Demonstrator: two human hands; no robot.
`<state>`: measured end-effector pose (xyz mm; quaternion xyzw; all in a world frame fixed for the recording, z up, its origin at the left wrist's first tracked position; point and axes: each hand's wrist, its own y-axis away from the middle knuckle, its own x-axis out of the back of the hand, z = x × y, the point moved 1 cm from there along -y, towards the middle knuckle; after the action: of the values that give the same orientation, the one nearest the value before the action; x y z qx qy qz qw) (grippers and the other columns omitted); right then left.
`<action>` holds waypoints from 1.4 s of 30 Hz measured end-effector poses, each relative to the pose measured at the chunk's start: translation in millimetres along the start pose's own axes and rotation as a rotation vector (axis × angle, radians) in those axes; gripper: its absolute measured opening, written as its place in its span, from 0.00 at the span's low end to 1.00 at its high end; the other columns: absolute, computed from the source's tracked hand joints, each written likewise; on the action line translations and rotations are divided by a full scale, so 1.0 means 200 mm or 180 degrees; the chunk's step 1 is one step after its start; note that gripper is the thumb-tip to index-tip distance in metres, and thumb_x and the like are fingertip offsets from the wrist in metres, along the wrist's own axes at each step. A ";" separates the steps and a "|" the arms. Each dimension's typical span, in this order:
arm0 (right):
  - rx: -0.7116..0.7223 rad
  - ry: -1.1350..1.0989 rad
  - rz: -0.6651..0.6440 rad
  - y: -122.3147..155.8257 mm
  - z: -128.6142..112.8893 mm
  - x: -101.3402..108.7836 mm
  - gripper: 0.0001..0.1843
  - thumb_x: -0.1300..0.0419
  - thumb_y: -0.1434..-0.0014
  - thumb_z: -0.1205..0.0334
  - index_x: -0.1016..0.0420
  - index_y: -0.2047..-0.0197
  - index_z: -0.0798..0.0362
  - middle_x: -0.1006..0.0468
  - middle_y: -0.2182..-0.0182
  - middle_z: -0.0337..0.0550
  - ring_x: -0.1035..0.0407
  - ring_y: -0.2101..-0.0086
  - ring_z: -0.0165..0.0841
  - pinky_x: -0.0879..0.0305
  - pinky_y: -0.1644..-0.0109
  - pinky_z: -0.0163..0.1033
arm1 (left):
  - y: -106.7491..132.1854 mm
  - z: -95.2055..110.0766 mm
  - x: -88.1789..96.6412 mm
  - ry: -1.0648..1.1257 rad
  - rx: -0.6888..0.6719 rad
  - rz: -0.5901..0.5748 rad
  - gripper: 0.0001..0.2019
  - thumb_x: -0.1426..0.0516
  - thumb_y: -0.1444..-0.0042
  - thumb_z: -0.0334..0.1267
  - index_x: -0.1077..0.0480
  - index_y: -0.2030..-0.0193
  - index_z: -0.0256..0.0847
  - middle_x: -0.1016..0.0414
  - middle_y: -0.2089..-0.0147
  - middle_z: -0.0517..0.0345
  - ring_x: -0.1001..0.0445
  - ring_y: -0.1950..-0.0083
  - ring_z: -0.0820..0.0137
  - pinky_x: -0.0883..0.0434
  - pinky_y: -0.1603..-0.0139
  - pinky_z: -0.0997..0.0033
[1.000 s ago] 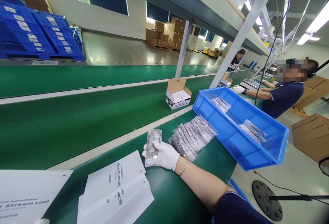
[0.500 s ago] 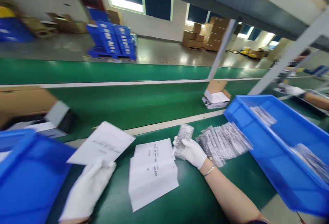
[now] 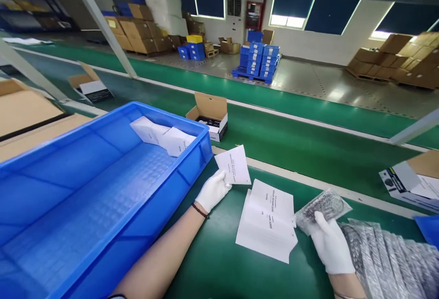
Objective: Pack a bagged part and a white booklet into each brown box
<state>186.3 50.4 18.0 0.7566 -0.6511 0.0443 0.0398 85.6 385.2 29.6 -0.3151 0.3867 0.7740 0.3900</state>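
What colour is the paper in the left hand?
The paper is white with dark print, best seen in the head view.

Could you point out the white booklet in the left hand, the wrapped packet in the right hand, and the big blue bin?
Held white booklet (image 3: 236,165): head view, on its printed face.
Held wrapped packet (image 3: 325,204): head view, on its clear wrapping.
Big blue bin (image 3: 171,196): head view, on its outer side wall.

Booklet (image 3: 235,165): matt paper. Pouch (image 3: 329,202): glossy, wrinkled plastic. Bin (image 3: 185,178): smooth plastic. Gloves (image 3: 211,192): matt cloth. Table (image 3: 209,262): smooth, low-sheen.
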 end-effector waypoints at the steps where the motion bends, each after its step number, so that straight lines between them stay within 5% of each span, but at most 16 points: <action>1: -0.0021 -0.0053 0.0028 0.00 -0.01 0.00 0.25 0.29 0.54 0.44 0.24 0.58 0.49 0.24 0.53 0.50 0.34 0.46 0.53 0.33 0.42 0.57 | 0.00 0.00 0.00 0.0065 0.0006 0.0014 0.12 0.46 0.41 0.25 0.28 0.53 0.37 0.24 0.50 0.49 0.24 0.60 0.71 0.35 0.77 0.79; 6: -0.0075 0.0060 0.0061 0.01 -0.19 -0.04 0.25 0.36 0.45 0.40 0.29 0.50 0.47 0.24 0.54 0.46 0.27 0.56 0.46 0.25 0.55 0.49 | 0.01 0.01 0.01 0.0353 0.0126 0.0097 0.10 0.48 0.38 0.27 0.28 0.53 0.35 0.23 0.59 0.49 0.25 0.65 0.71 0.35 0.75 0.76; 10: 0.0988 0.1528 -0.0572 -0.08 -0.53 -0.24 0.22 0.44 0.39 0.41 0.26 0.49 0.47 0.24 0.52 0.47 0.30 0.53 0.48 0.30 0.49 0.51 | 0.00 0.02 0.01 0.0222 0.0176 -0.0017 0.11 0.49 0.37 0.32 0.27 0.56 0.31 0.32 0.76 0.56 0.33 0.77 0.72 0.36 0.77 0.74; 13: 0.2219 0.2370 -0.1156 -0.23 -0.77 -0.57 0.19 0.49 0.35 0.51 0.25 0.48 0.50 0.25 0.51 0.49 0.32 0.50 0.47 0.35 0.45 0.50 | -0.01 0.03 0.02 0.0009 0.0083 -0.0246 0.12 0.48 0.37 0.35 0.26 0.60 0.29 0.37 0.80 0.58 0.37 0.80 0.73 0.38 0.79 0.74; 15: 0.2533 0.2900 -0.1298 -0.35 -0.87 -0.84 0.18 0.48 0.35 0.58 0.28 0.45 0.52 0.26 0.50 0.51 0.31 0.52 0.47 0.34 0.47 0.49 | -0.03 0.03 0.03 -0.0067 0.0044 -0.0336 0.13 0.48 0.38 0.37 0.25 0.63 0.30 0.38 0.80 0.58 0.38 0.81 0.73 0.40 0.80 0.74; 21: 0.2296 0.3593 -0.1621 -0.69 -0.99 -1.58 0.13 0.47 0.32 0.62 0.32 0.46 0.52 0.24 0.53 0.50 0.29 0.56 0.47 0.32 0.53 0.48 | -0.06 0.04 0.08 -0.0054 0.0128 -0.0431 0.11 0.44 0.40 0.37 0.25 0.65 0.31 0.38 0.81 0.59 0.37 0.80 0.73 0.39 0.79 0.74; 25: 0.1992 0.3912 -0.1929 -0.79 -0.91 -1.85 0.15 0.49 0.32 0.64 0.32 0.44 0.55 0.24 0.53 0.54 0.29 0.56 0.46 0.32 0.54 0.47 | -0.06 0.04 0.08 0.0047 0.0202 -0.0390 0.09 0.42 0.40 0.36 0.24 0.64 0.32 0.34 0.79 0.58 0.35 0.80 0.73 0.35 0.76 0.73; 31: 0.2105 0.4331 -0.2085 -0.86 -0.73 -1.89 0.17 0.43 0.35 0.65 0.25 0.44 0.57 0.28 0.49 0.62 0.34 0.48 0.52 0.36 0.47 0.51 | -0.05 0.06 0.04 0.0279 0.0176 -0.0315 0.08 0.43 0.39 0.35 0.25 0.60 0.33 0.33 0.79 0.59 0.33 0.79 0.73 0.30 0.71 0.72; 35: 0.2116 0.4291 -0.2615 -0.90 -0.68 -1.83 0.18 0.41 0.35 0.62 0.24 0.43 0.51 0.27 0.46 0.52 0.32 0.49 0.48 0.36 0.46 0.46 | -0.07 0.06 0.02 0.0343 0.0157 -0.0211 0.08 0.44 0.38 0.34 0.26 0.58 0.32 0.30 0.76 0.57 0.30 0.77 0.72 0.28 0.69 0.71; 39: 0.2042 0.4233 -0.2936 -0.91 -0.77 -1.73 0.17 0.46 0.33 0.66 0.23 0.44 0.53 0.24 0.48 0.47 0.31 0.50 0.44 0.37 0.44 0.41 | -0.10 0.06 0.03 0.0237 -0.0248 0.0044 0.07 0.41 0.41 0.31 0.28 0.55 0.35 0.22 0.62 0.51 0.24 0.66 0.71 0.28 0.68 0.75; 42: 0.2445 0.3749 -0.2520 -0.79 -0.90 -1.55 0.22 0.56 0.27 0.62 0.30 0.38 0.54 0.30 0.41 0.48 0.35 0.45 0.43 0.40 0.41 0.43 | -0.11 0.06 0.04 -0.0087 -0.0559 0.0166 0.14 0.39 0.44 0.30 0.28 0.51 0.36 0.22 0.51 0.46 0.22 0.59 0.69 0.30 0.70 0.77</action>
<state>293.7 399.3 158.6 0.7445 -0.1462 0.6391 0.1263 98.2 406.7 20.3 -0.3274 0.3201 0.8190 0.3458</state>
